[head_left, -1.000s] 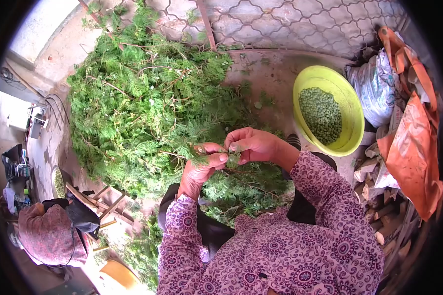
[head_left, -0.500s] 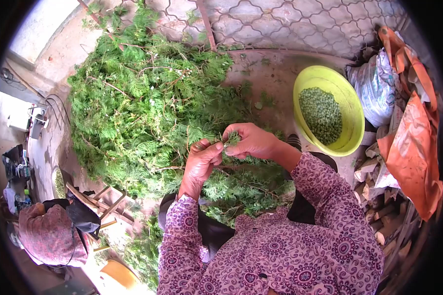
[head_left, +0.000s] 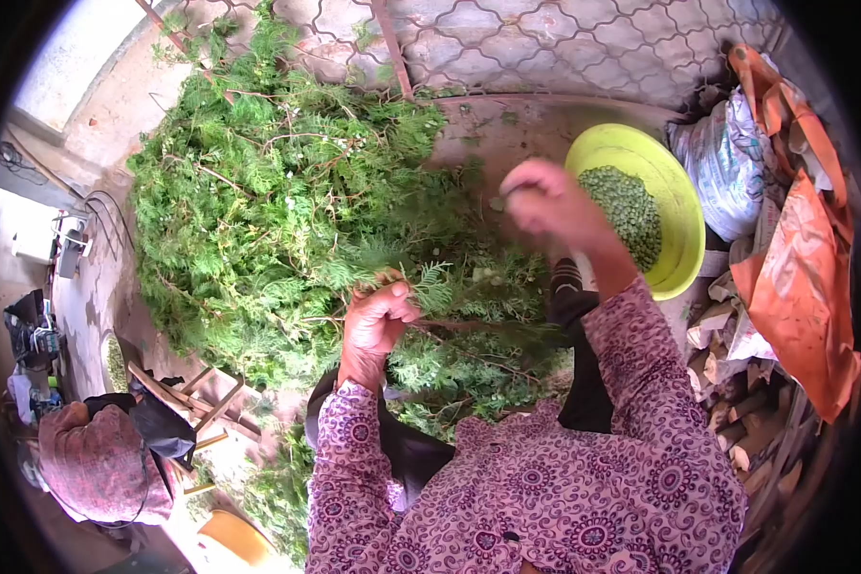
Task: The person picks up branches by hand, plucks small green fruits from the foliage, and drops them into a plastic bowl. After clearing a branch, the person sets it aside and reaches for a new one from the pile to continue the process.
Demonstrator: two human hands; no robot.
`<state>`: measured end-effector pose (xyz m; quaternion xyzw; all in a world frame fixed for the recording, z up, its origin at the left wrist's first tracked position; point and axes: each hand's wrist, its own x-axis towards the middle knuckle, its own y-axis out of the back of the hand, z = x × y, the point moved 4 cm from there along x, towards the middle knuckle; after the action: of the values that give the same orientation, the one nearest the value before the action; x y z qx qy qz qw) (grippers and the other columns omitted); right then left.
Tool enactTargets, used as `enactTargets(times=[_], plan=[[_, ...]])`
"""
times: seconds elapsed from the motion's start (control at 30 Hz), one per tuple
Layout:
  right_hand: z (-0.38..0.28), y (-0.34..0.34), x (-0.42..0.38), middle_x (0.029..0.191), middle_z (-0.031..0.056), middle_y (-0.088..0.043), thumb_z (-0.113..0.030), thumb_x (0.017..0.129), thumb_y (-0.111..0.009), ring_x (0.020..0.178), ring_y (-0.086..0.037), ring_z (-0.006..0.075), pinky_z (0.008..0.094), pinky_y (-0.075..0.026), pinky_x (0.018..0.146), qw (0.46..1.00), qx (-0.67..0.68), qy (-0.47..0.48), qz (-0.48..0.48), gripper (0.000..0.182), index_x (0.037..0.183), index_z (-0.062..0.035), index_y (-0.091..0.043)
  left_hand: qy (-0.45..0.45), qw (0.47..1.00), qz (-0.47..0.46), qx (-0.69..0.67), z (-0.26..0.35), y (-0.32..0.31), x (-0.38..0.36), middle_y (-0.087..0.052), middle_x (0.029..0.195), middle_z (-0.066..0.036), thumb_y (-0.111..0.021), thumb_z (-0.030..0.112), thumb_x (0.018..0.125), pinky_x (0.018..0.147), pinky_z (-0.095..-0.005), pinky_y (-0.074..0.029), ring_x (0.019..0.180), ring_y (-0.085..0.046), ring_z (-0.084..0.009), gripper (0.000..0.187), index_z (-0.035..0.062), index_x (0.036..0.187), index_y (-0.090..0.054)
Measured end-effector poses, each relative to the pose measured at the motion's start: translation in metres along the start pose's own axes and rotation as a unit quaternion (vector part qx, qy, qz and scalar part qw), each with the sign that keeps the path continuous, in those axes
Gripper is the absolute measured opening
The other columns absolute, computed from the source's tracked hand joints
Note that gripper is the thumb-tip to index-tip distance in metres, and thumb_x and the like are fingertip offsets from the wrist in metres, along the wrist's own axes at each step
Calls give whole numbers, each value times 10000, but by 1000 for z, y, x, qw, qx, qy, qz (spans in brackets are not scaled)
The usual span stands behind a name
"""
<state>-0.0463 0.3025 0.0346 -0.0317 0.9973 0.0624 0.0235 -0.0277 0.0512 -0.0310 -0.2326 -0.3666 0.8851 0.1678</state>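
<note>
While the left hand (head_left: pixel 378 320) pinches a green sprig (head_left: pixel 435 289) between thumb and fingers, the right hand (head_left: pixel 555 206) is off by the yellow bowl (head_left: pixel 681 206), well apart from the left. The right hand is blurred, its fingers curled in. Something small and dark shows at its fingertips, but I cannot tell whether they grip it or are merely drawn together. From where I stand, this hand and its wrist cover part of the bowl's left edge; whether they touch it I cannot say.

The sprig pokes out to the right of the left hand, over the edge of a big heap (head_left: pixel 268 210) of leafy cuttings that spreads across the floor in front of the person's knees. Small green pods (head_left: pixel 624 212) lie in the bowl, which appears tilted.

Just beyond the bowl on the right slumps a pale sack (head_left: pixel 732 167), with an orange sheet (head_left: pixel 804 301) beside it and split wood (head_left: pixel 761 430) below. A wire mesh (head_left: pixel 545 57) runs behind the heap. Over to the left, another person (head_left: pixel 100 464) in a reddish top is near a wooden frame (head_left: pixel 210 407), and an orange tub (head_left: pixel 237 538) is close by.
</note>
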Motion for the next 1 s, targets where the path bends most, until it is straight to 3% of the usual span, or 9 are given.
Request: enactTargets(times=[0.07,0.13,0.23,0.27,0.37,0.47,0.87,0.93,1.0], plan=[[20,62,7,756,54,-585,-155,753,-595,650,-571,143,277,-471,566,980,-118,87,136,225,949,-49,-568,-4,1000,15,-25,4,1,-1,-400,516,55,-669,76,699,458,-258,-256,440,-300,-76,114,87,740,-563],[29,112,-3,964,141,-588,-244,720,-631,881,-576,247,371,-468,743,783,-516,74,339,417,1084,-65,-536,-6,1000,12,-21,6,7,0,-412,527,51,-660,62,704,461,-260,-264,450,-313,-74,107,85,739,-563],[48,132,-7,1150,196,-513,-333,674,-677,1072,-490,311,360,-392,892,737,-567,-54,364,602,1175,-57,-489,-39,998,-32,-34,12,7,4,-431,539,40,-632,27,726,466,-269,-292,454,-330,-77,82,80,746,-572],[43,128,-6,1150,196,-513,-333,674,-677,1072,-490,311,360,-392,892,736,-568,-51,365,602,1175,-57,-489,-41,998,-34,-34,13,5,4,-431,539,40,-632,27,726,466,-269,-292,454,-330,-77,82,80,746,-572],[44,72,6,1250,159,-444,-350,660,-695,1129,-451,268,348,-381,909,938,-339,-21,67,705,1243,-60,-425,-58,997,-5,-48,15,5,4,-435,540,35,-628,25,730,465,-269,-292,449,-330,-80,79,82,756,-580],[30,-3,6,1264,139,-435,-335,647,-704,1125,-456,237,340,-388,902,957,-222,-23,-184,736,1255,-46,-408,-56,997,7,-56,14,9,6,-419,525,34,-624,27,733,465,-270,-288,445,-326,-82,76,85,760,-583],[37,-68,9,764,84,-571,-207,669,-651,695,-523,144,285,-426,655,922,-226,-16,-314,392,985,7,-559,-108,992,-63,-3,23,3,7,-424,526,25,-580,98,795,484,-256,-306,466,-344,-90,73,75,861,-600],[37,-71,5,740,87,-569,-211,671,-646,677,-525,139,279,-426,635,930,-195,-18,-310,369,954,12,-567,-185,910,141,343,25,2,4,-527,694,-22,-568,126,814,565,-278,-397,583,-453,-125,216,54,1018,-566],[41,-79,3,736,136,-589,-249,623,-628,670,-564,207,304,-442,620,932,-212,17,-292,393,905,22,-592,-247,843,156,451,24,1,3,-533,786,-54,-584,99,789,631,-286,-413,663,-479,-158,296,51,1075,-524]])
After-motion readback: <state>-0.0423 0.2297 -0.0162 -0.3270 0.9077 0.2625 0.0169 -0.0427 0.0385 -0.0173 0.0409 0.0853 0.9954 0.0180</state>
